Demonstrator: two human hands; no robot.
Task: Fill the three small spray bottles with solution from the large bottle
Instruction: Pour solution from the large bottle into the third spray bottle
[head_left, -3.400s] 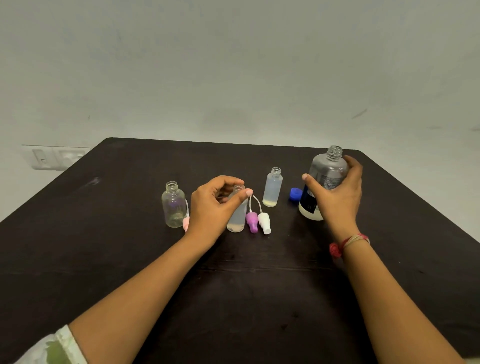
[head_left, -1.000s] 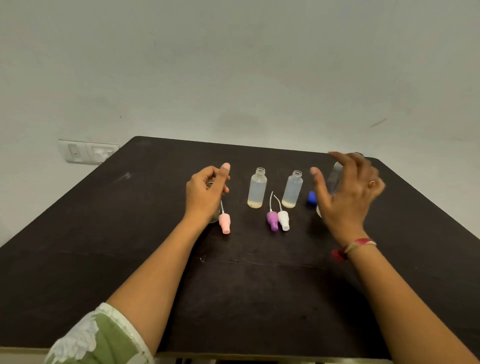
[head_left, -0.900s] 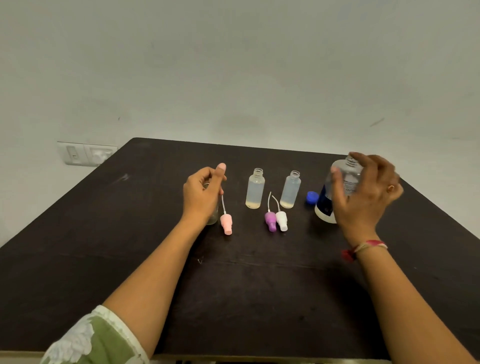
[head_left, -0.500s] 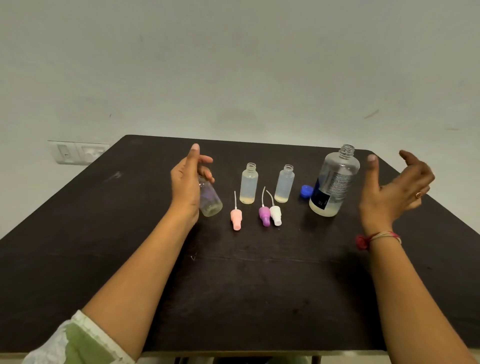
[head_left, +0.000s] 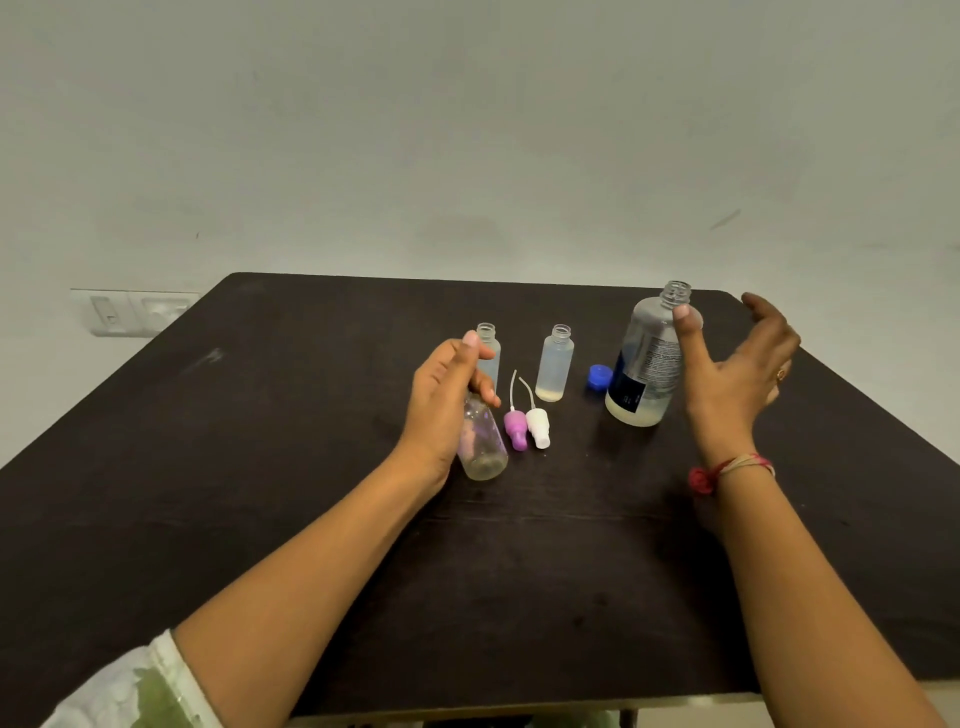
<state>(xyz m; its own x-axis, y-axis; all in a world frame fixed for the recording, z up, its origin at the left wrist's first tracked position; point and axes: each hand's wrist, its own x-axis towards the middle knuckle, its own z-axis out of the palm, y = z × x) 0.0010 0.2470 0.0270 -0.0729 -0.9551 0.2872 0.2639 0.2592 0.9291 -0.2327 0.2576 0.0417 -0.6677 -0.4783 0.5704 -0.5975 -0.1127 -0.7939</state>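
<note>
Clear glossy plastic large bottle (head_left: 644, 364), matt dark table (head_left: 260, 467)

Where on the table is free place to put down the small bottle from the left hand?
Bare table lies left of the left hand, which holds the small bottle, and in front of both arms. It is crowded between that hand and the large bottle: two small bottles, spray heads and blue cap.

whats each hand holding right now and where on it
Left hand grips a small clear bottle by its upper part. Right hand is open beside the large bottle.
</note>
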